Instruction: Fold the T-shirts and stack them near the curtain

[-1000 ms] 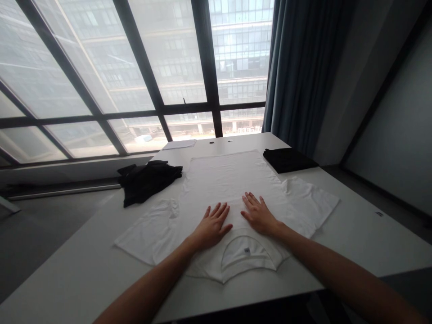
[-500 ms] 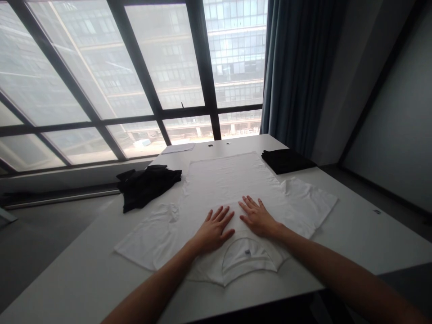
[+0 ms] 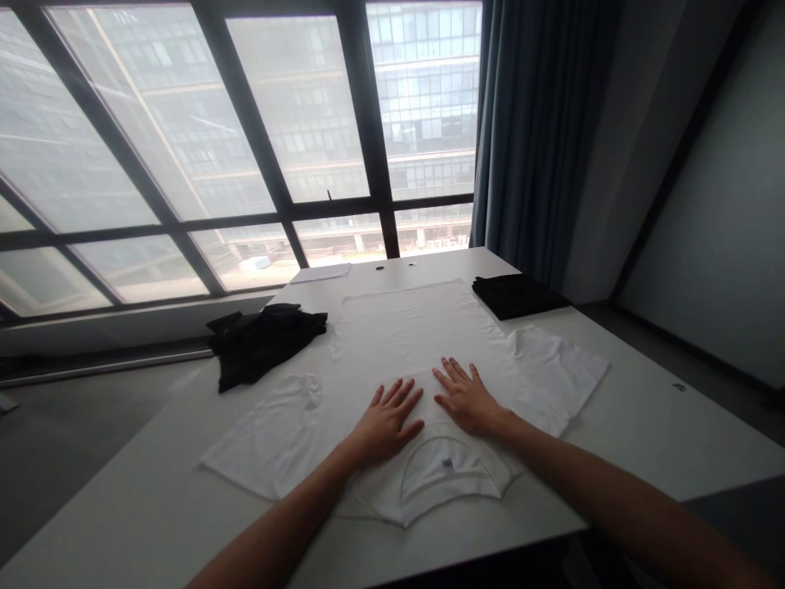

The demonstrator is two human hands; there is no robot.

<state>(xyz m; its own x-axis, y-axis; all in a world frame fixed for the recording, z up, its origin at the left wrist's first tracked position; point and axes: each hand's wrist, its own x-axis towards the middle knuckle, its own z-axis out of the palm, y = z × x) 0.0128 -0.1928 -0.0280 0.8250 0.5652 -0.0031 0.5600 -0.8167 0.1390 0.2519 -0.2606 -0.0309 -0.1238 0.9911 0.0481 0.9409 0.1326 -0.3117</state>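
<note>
A white T-shirt (image 3: pixel 417 327) lies spread on the white table (image 3: pixel 153 499), its neckline toward me and its hem at the far side. Its two sleeves reach out left and right, with some wrinkles near the shoulders. My left hand (image 3: pixel 383 425) rests flat on the chest of the shirt, fingers apart. Just to the right, my right hand (image 3: pixel 466 397) also lies flat on the cloth with fingers spread. Neither hand grips the fabric. A small dark label shows inside the collar (image 3: pixel 450 474), close below both hands.
A crumpled black garment (image 3: pixel 263 343) sits at the table's left edge. On the far right lies a folded black cloth (image 3: pixel 518 295). A white sheet (image 3: pixel 322 273) is at the back left corner. Windows and a blue curtain (image 3: pixel 533 147) stand behind the table.
Both hands stay in nearly the same place on the shirt. The whole view has shifted very slightly; nothing on the table has visibly moved.
</note>
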